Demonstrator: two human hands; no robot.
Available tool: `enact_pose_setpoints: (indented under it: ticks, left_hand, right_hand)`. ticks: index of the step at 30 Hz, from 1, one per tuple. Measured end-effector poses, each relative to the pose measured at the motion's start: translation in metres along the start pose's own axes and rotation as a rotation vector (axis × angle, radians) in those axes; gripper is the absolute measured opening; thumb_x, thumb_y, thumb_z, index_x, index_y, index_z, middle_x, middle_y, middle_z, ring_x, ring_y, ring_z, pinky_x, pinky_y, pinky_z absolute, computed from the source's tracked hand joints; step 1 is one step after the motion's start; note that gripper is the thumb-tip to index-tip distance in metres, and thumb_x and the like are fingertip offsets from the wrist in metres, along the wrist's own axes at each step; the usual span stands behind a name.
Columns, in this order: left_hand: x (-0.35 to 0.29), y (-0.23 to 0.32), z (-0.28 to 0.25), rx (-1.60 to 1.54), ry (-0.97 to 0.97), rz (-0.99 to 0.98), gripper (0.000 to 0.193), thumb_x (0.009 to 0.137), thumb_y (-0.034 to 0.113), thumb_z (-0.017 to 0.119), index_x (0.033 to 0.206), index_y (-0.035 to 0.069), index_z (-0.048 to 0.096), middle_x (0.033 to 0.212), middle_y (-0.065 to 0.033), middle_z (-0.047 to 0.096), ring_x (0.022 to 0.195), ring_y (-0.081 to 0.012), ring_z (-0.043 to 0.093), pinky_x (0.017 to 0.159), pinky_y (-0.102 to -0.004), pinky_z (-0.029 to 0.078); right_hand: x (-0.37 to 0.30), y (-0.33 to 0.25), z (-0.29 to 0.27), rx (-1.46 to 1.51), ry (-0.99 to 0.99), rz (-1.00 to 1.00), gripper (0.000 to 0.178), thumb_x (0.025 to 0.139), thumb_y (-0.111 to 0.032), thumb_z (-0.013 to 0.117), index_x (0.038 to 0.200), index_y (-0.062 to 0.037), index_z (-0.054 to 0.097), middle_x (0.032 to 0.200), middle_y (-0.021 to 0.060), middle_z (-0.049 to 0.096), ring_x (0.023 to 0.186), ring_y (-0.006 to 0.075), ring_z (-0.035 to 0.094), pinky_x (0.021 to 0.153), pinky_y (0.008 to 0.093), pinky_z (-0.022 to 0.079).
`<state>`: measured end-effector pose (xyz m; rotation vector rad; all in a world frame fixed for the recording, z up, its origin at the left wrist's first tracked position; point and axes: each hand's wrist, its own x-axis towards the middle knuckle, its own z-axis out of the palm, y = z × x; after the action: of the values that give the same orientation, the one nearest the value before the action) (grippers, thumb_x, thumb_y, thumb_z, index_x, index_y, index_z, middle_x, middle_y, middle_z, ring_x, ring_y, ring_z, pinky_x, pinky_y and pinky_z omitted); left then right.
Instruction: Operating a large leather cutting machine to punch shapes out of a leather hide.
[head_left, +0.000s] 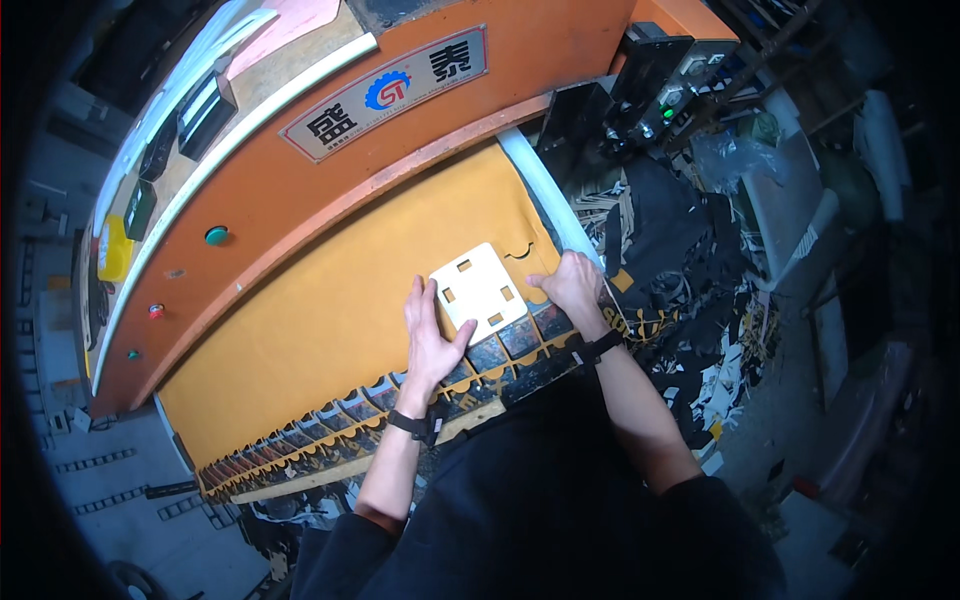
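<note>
A cream, square, four-slotted plate (478,290) lies on the mustard-yellow, flat sheet (330,300), just right of the left hand (435,335), its fingers loosely spread against the edge. The right hand's (570,288) thumb is parted; I can't tell its grip. The plate seems light, stiff; best held by opposite edges.

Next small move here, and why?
Probably smooth the yellow sheet with the right hand, the left hand steadying the slotted white plate: the sheet's right edge looks wavy, and the right hand is at that edge.
</note>
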<state>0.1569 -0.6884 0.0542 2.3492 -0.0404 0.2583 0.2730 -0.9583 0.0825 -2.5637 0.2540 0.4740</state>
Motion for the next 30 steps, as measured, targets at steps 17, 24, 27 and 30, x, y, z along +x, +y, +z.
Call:
enact_pose_setpoints:
  ticks: [17, 24, 27, 30]
  left_hand:
    - [0.068, 0.076, 0.084, 0.22, -0.107, 0.189, 0.02, 0.093, 0.001, 0.076, 0.111, -0.004, 0.071, 0.09, -0.0245, 0.074, 0.101, -0.0419, 0.067, 0.091, -0.0532, 0.056]
    - [0.075, 0.092, 0.084, 0.14, -0.012, 0.051, 0.026, 0.103, 0.019, 0.073, 0.105, -0.007, 0.073, 0.089, -0.0283, 0.072, 0.094, -0.0473, 0.069, 0.088, -0.0552, 0.056]
    - [0.077, 0.102, 0.082, 0.199, -0.035, 0.017, 0.03, 0.101, 0.023, 0.076, 0.1, -0.007, 0.075, 0.09, -0.0293, 0.074, 0.088, -0.0484, 0.072, 0.084, -0.0553, 0.058]
    - [0.082, 0.101, 0.08, 0.189, -0.061, -0.073, 0.029, 0.096, 0.022, 0.079, 0.094, -0.007, 0.077, 0.087, -0.0299, 0.075, 0.083, -0.0476, 0.075, 0.081, -0.0546, 0.061]
  right_hand:
    - [0.025, 0.036, 0.02, 0.601, -0.096, -0.091, 0.046, 0.081, -0.027, 0.096, 0.113, 0.0047, 0.083, 0.104, 0.0197, 0.086, 0.095, 0.0271, 0.083, 0.086, 0.04, 0.063]
    - [0.028, 0.046, 0.016, 1.215, -0.445, 0.001, 0.027, 0.113, -0.017, 0.069, 0.128, 0.0043, 0.076, 0.115, 0.0124, 0.083, 0.096, 0.017, 0.078, 0.086, 0.0317, 0.06]
    - [0.022, 0.048, 0.009, 1.388, -0.518, 0.014, 0.028, 0.116, -0.015, 0.063, 0.133, 0.005, 0.073, 0.116, 0.0149, 0.083, 0.1, 0.0181, 0.078, 0.088, 0.0327, 0.061]
    - [0.023, 0.049, 0.004, 1.502, -0.653, -0.039, 0.028, 0.117, -0.014, 0.06, 0.134, 0.0047, 0.072, 0.119, 0.0157, 0.083, 0.105, 0.0206, 0.079, 0.094, 0.0341, 0.061]
